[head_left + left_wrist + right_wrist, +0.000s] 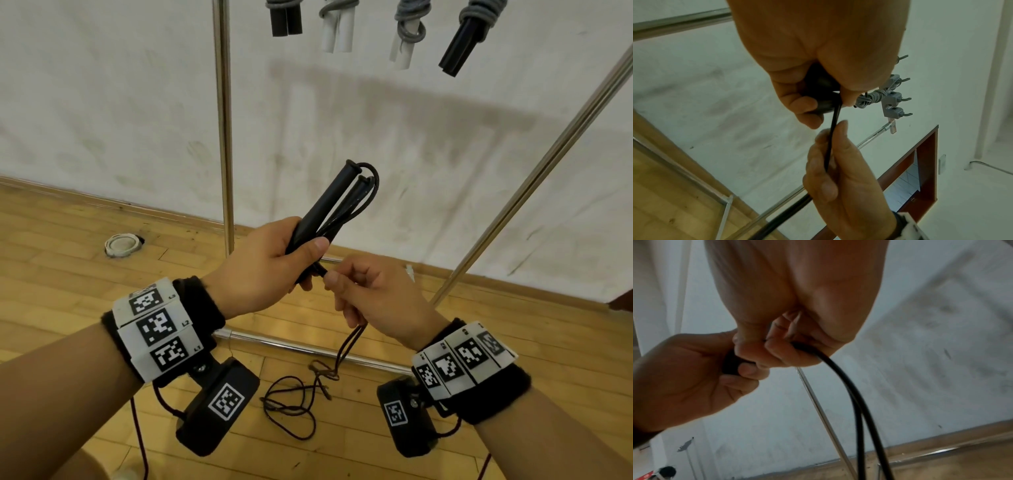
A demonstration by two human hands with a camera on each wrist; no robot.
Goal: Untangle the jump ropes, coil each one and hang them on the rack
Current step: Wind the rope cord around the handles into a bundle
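Wooden gym floor point(61, 260) meets a scuffed white wall point(394, 130), with a metal rack point(223, 137) standing in front of the person. Left hand point(260, 270) is clenched round two black handles point(322, 205) of a jump rope, held together and tilted up toward the wall, thumb pressed across them. Black cord point(371, 185) loops out of the handle tops and runs back down along them into the fist. Right hand point(380, 301) sits just beside and below the left, thumb and forefinger pinching the cord where it leaves the left fist; other fingers are curled round the doubled cord. In the left wrist view the cord point(830, 141) runs straight from the handle ends point(824, 95) into the right hand point(842, 186). In the right wrist view two strands point(859, 410) hang down from the right hand point(797, 305), left hand point(684, 378) at the side gripping the handle. Below the hands the rest of the cord point(294, 401) lies in loose tangled loops on the floor, near the rack's base bar point(308, 349), with a knot point(323, 370) in it. Four coiled ropes hang along the rack's top: black handles point(286, 20), white handles point(337, 32), white handles point(404, 44), black handles point(460, 48), each wrapped in grey cord. Round white floor fitting point(121, 244) lies near the wall, left of the rack's upright
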